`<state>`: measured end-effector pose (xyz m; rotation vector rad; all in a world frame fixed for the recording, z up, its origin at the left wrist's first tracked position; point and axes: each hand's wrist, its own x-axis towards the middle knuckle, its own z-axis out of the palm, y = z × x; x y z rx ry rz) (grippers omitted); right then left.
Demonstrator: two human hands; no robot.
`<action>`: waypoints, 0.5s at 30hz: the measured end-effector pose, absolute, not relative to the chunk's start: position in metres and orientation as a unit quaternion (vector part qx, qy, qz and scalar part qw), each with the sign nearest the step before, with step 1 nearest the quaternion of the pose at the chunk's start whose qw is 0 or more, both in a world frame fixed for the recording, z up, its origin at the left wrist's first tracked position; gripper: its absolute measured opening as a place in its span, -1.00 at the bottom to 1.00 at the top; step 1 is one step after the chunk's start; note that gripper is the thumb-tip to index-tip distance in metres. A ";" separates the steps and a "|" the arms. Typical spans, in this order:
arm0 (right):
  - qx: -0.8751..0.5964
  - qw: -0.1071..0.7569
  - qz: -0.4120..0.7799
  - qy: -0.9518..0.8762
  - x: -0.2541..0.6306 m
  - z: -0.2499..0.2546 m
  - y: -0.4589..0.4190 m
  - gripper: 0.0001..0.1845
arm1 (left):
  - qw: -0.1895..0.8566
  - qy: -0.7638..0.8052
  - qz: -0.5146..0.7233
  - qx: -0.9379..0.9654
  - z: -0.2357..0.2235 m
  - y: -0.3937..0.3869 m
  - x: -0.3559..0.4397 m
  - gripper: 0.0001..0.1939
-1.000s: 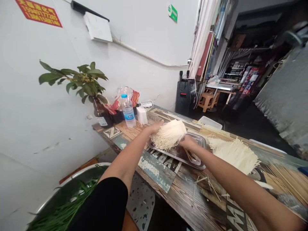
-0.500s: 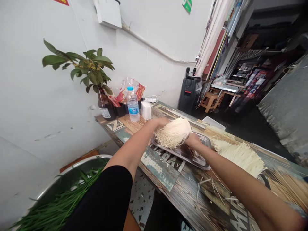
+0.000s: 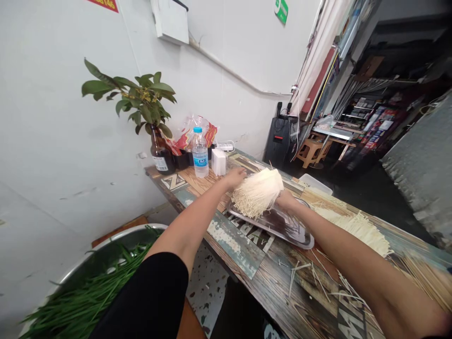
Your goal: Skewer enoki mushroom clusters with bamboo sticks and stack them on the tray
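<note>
A thick bunch of enoki mushrooms [image 3: 259,192] is above the left part of a shiny metal tray [image 3: 305,239], its fine caps fanning toward me and its pale cut stems at the back. My left hand [image 3: 236,179] is at the bunch's left side, fingers bent against its edge and partly hidden. Gripping the right side is my right hand [image 3: 285,200], its fingertips covered by the bunch. A thin stick end pokes up behind the stems. More enoki [image 3: 363,230] lies to the right, beyond my right forearm.
Wooden skewers [image 3: 427,278] lie at the table's right end, and loose enoki strands [image 3: 314,278] litter the near side. A water bottle [image 3: 200,157], white paper block [image 3: 219,162] and brown bottle with leafy branches [image 3: 160,153] stand at the back left. Green chives [image 3: 95,292] fill a metal basin lower left.
The view has shifted slightly, so the scene sits further right. My left hand shows more fully beside the bunch, while my right hand keeps its place at the other side.
</note>
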<state>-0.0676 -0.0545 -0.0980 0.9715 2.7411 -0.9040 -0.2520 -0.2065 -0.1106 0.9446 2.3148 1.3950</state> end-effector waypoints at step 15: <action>0.178 0.033 -0.336 0.924 -0.053 0.000 -0.014 -0.83 | 0.361 0.663 0.600 0.264 -0.062 -0.219 -0.237 -0.11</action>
